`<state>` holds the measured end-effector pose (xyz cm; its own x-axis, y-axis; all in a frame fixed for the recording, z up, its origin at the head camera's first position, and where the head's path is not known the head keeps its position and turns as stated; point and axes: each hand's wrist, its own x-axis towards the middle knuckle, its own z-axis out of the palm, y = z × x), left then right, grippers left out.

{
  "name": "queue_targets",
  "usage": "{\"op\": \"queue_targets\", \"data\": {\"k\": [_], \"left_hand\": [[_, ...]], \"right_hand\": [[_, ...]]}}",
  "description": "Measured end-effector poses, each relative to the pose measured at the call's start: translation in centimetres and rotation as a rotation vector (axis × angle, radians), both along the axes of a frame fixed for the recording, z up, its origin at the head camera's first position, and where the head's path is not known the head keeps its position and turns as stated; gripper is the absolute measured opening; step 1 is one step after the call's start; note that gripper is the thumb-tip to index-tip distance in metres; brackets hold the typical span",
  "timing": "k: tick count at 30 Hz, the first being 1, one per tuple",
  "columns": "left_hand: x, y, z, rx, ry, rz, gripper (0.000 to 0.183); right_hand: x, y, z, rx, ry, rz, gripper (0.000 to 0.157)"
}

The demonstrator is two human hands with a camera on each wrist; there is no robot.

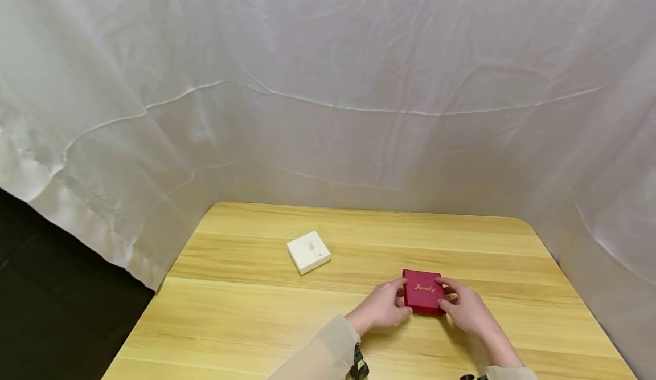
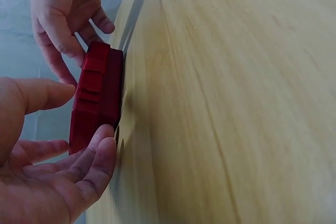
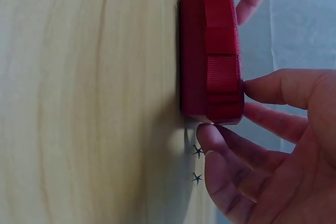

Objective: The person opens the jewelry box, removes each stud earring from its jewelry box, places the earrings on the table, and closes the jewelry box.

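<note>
A red jewelry box (image 1: 423,292) with gold "Jewelry" lettering on its lid lies flat at the right front of the table. Ribbed red ribbon, folded like a bow, runs along its near side in the left wrist view (image 2: 92,80). My left hand (image 1: 383,306) holds the box's left side, thumb at the near corner and fingers farther back. From the right, my right hand (image 1: 467,307) grips the opposite side, its thumb on the near edge of the lid (image 3: 223,51). Whether the underside touches the table cannot be told.
A white square box (image 1: 309,252) with pink print sits farther back on the wooden table (image 1: 230,306), to the left. Pale curtains (image 1: 359,141) hang behind the table and along both sides. A dark area (image 1: 56,289) lies past the table's left edge.
</note>
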<state>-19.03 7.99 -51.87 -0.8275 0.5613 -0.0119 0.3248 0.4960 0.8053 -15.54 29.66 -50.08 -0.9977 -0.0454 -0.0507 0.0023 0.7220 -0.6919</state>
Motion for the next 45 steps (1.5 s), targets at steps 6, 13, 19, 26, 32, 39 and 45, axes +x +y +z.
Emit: {"op": "queue_targets", "data": {"k": [6,13,19,26,32,39,45], "left_hand": [[-0.2,-1.0,0.2,0.021,-0.027,0.033,0.067],[-0.7,-3.1,1.3,0.098,0.013,0.098,0.056],[-1.1,-5.7,2.1,0.083,0.087,0.186,0.052],[-1.3,-9.3,2.1,0.085,0.134,0.311,0.054],[-1.6,-13.0,2.0,0.120,0.187,0.423,0.050],[-2.3,-17.0,1.6,0.114,0.203,0.544,0.048],[-3.3,-19.4,1.1,0.097,0.161,0.617,0.050]], "right_hand": [[-0.1,0.0,0.4,0.050,0.032,0.013,0.049],[-0.5,-1.7,1.6,0.110,0.146,0.031,0.050],[-1.4,-3.9,2.4,0.128,0.205,0.065,0.049],[-2.7,-6.9,2.6,0.122,0.238,0.152,0.047],[-3.4,-9.5,2.4,0.076,0.190,0.217,0.047],[-4.3,-11.8,2.1,0.017,0.129,0.243,0.048],[-5.6,-13.6,1.8,-0.011,0.107,0.265,0.049]]}}
